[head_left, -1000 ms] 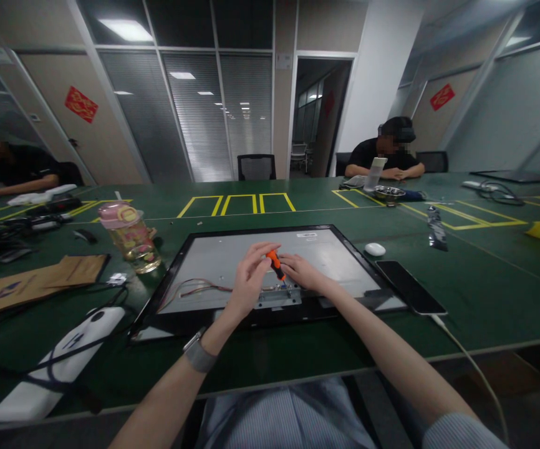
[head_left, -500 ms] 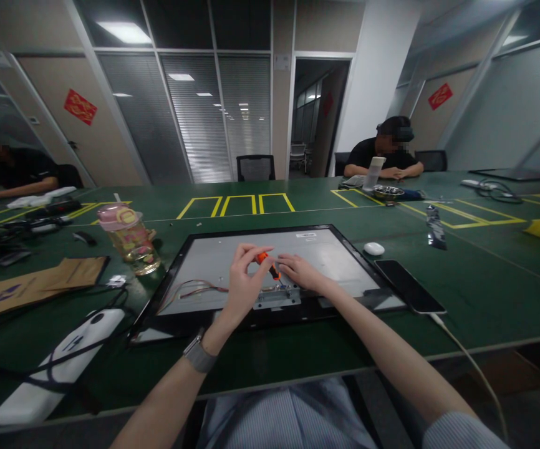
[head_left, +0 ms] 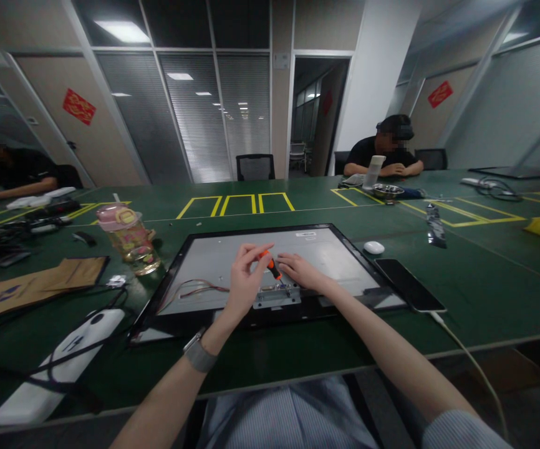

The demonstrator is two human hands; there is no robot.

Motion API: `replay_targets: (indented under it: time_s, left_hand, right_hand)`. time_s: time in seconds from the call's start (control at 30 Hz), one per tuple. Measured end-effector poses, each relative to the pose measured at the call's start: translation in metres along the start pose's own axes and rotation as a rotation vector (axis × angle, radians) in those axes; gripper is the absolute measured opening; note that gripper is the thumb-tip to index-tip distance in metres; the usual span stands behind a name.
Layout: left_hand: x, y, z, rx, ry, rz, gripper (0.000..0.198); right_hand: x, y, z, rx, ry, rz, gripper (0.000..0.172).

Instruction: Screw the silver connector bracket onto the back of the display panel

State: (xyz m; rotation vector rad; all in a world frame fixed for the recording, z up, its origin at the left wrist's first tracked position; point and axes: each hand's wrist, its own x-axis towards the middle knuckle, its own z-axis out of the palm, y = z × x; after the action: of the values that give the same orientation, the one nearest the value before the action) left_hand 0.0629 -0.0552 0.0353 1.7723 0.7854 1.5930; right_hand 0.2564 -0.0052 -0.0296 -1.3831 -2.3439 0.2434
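By the left hand [head_left: 244,280], an orange-and-black screwdriver [head_left: 274,268] is held near the top of its handle, with thumb and fingers closed narrowly around it, presumably so that it can be turned from above. The tool is tilted, its top leaning toward the left hand and its shaft directed down at a metal bracket [head_left: 277,300] on the near part of a display panel [head_left: 340,259]; whether the tip is seated in a screw cannot be told. The right hand [head_left: 302,271] is held palm down over the panel just beside the screwdriver, its fingers slightly bent and close together, seemingly to steady the work; whether anything is pinched beneath them is hidden. The panel is laid flat on the green table [head_left: 251,368], back upward, apparently so that the bracket can be reached without the panel being propped. A bundle of thin wires [head_left: 218,287] is spread to the left of the bracket. Beside the panel's right edge, a smartphone [head_left: 410,285] is placed with a white cable [head_left: 473,363] plugged in, probably for charging.
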Motion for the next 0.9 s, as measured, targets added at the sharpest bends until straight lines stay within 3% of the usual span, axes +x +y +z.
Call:
replay_targets:
  time_s: [0.27, 0.5, 0.73, 0.9]
  left_hand:
    - [-0.0002, 0.0049, -0.0009, -0.095, -0.111, 0.009, 0.027]
    - [0.0004, 0.0007, 0.0009, 0.003, 0.027, 0.01, 0.018]
    - [0.0002, 0.003, 0.0011, -0.102, -0.062, -0.047, 0.029]
    - [0.0001, -0.0015, 0.0034, -0.049, 0.028, -0.025, 0.021]
  right_hand:
    - [0.0001, 0.0037, 0.003, 0.008, 0.003, 0.012, 0.041]
    - [-0.001, 0.0007, -0.0009, 0.002, -0.001, 0.009, 0.041]
    - [-0.0003, 0.0007, 0.001, 0.013, 0.004, 0.019, 0.041]
    - [-0.0007, 0.0, -0.0005, 0.013, -0.009, 0.026, 0.042]
